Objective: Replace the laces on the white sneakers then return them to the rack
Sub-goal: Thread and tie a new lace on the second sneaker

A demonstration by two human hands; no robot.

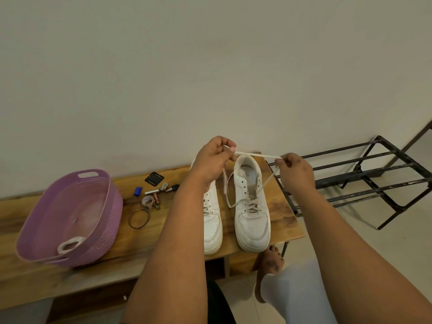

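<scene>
Two white sneakers stand side by side on the wooden table (287,220), toes toward me. The right sneaker (251,206) is laced through its lower eyelets only. A cream lace (257,155) stretches taut above its heel. My left hand (214,160) pinches one end of that lace and my right hand (293,170) pinches the other; both strands run down to the eyelets. The left sneaker (211,223) is partly hidden behind my left forearm. The black metal shoe rack (364,176) stands on the floor to the right of the table.
A purple plastic basket (70,216) sits at the table's left with a coiled white lace (69,245) inside. Small items lie between basket and shoes: a bangle (139,218), batteries, a blue piece (138,191), a key, a black square. My foot (268,270) shows below the table.
</scene>
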